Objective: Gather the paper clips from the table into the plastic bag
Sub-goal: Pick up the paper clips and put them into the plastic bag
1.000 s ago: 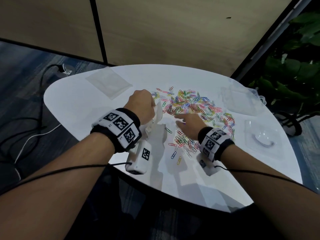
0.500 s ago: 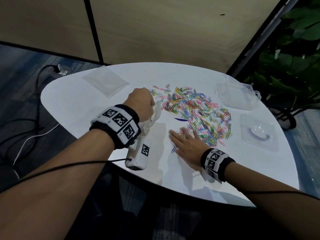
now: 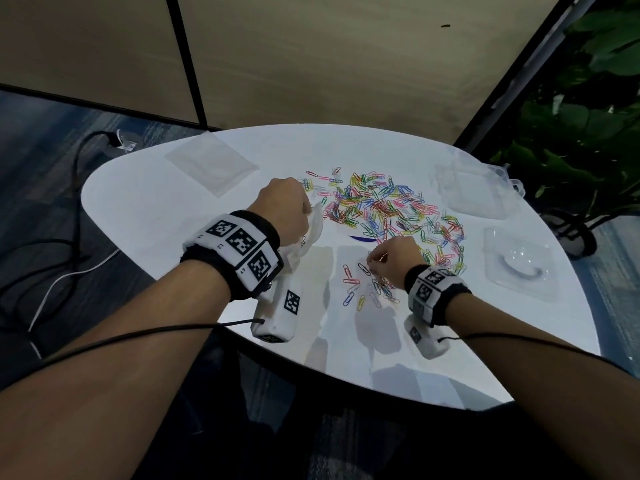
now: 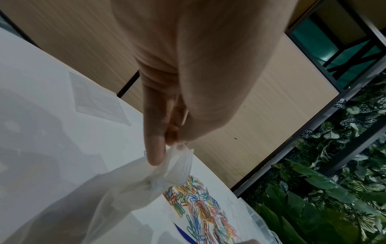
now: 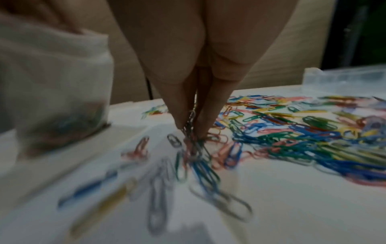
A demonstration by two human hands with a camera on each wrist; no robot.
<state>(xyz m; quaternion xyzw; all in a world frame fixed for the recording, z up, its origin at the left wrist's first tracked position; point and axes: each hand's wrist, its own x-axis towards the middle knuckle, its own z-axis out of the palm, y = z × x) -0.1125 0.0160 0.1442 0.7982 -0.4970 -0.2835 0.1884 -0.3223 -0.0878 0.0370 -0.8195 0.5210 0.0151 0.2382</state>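
Note:
A wide heap of coloured paper clips (image 3: 388,209) lies on the white table (image 3: 173,230), with a smaller scatter (image 3: 360,289) nearer me. My left hand (image 3: 284,209) pinches the rim of a clear plastic bag (image 4: 117,189) that hangs to the table and holds some clips (image 5: 79,122). My right hand (image 3: 391,261) is bunched over the small scatter, its fingertips (image 5: 200,125) pinching a tangle of clips (image 5: 194,140) just above the table.
An empty flat plastic bag (image 3: 211,164) lies at the far left. Clear plastic boxes (image 3: 474,192) and a clear lid (image 3: 519,268) sit at the right. A dark blue sliver (image 3: 362,238) lies near the heap. Plants (image 3: 588,133) stand beyond the right edge.
My right hand lay flat as it dragged clips toward me; now its fingers have closed and pinch a bunch of them. The left hand has kept holding the bag.

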